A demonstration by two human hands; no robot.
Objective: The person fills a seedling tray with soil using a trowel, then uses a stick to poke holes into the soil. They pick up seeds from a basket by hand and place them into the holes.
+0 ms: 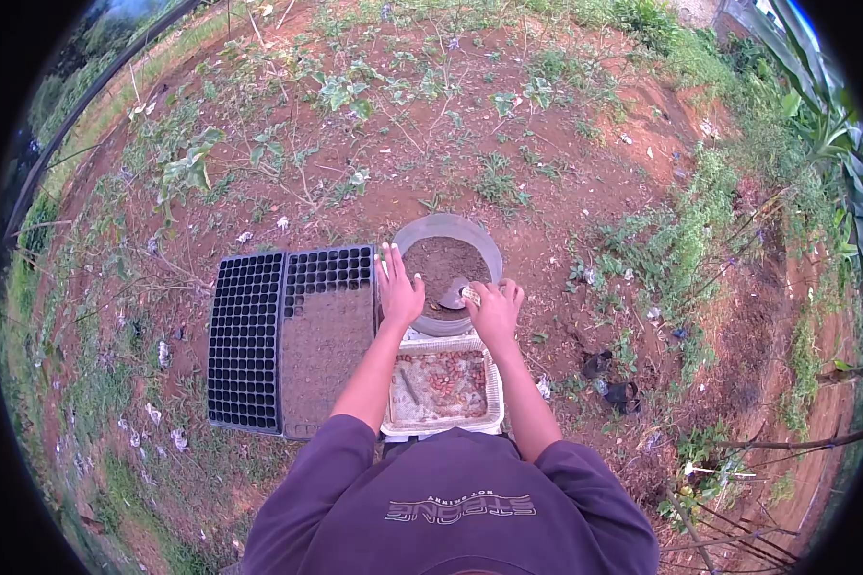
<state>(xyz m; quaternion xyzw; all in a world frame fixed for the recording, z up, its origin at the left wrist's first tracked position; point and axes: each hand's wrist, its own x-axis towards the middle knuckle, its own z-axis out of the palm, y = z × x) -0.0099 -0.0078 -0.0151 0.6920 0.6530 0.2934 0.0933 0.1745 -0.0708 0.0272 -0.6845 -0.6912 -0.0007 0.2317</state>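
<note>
My right hand (494, 311) is closed round the pale handle of a small trowel (453, 293), whose grey blade dips into dark soil (443, 259). That soil fills part of a round, translucent tub (494, 251). My left hand (401, 292) lies along the tub's left side with fingers stretched out and thumb apart, holding nothing. Just left of it is a black seedling tray (329, 257), its far cells bare and the nearer ones covered with soil. Below the tub, between my forearms, sits a cream plastic basket (496, 398) with reddish seed-like bits and a thin stick (408, 383).
A second black seedling tray (247, 345) with unfilled cells lies at the far left, edge to edge with the first. Reddish ground with weeds (503, 182) surrounds everything. Dark shoe-like items (621, 395) lie at the right, and dry branches (796, 444) reach in there.
</note>
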